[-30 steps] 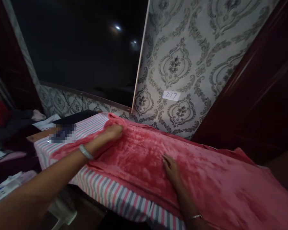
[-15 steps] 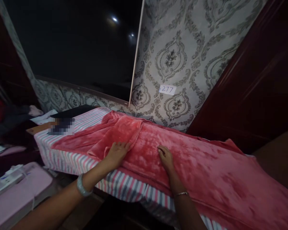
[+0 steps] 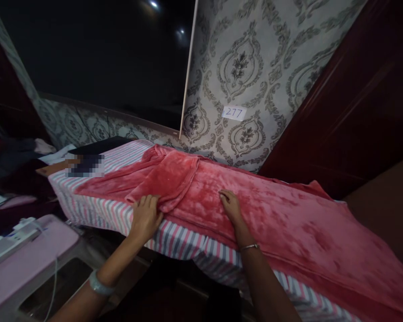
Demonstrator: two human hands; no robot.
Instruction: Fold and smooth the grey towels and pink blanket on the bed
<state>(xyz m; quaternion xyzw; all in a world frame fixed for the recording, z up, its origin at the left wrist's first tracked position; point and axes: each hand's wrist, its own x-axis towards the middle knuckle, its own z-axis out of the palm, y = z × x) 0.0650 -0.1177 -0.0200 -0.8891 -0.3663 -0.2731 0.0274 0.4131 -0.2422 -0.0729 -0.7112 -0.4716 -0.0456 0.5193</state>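
Note:
A plush red blanket [image 3: 272,219] lies lengthwise over a striped cloth [image 3: 184,237], its left part folded over into a layered flap [image 3: 174,174]. At the flap's near left edge is my left hand [image 3: 146,217], its fingers bent over the fabric and closed on it; the fingertips are partly hidden. Resting on the single red surface right of the flap, my right hand [image 3: 231,205] has loosely bent fingers, with no fabric visibly gathered in them. A pale bangle circles my left wrist and a thin bracelet my right.
A large dark television screen [image 3: 104,58] hangs on the patterned wall [image 3: 242,67], beside a paper label reading 277 [image 3: 234,112]. Dark flat items and a blurred patch lie at the surface's far left. A pink stand [image 3: 36,264] carries a white power strip [image 3: 13,241] at lower left.
My left hand has moved left and toward me, from the top of the flap to its near edge. My right hand stays at nearly the same spot on the blanket. The view has tilted slightly downward.

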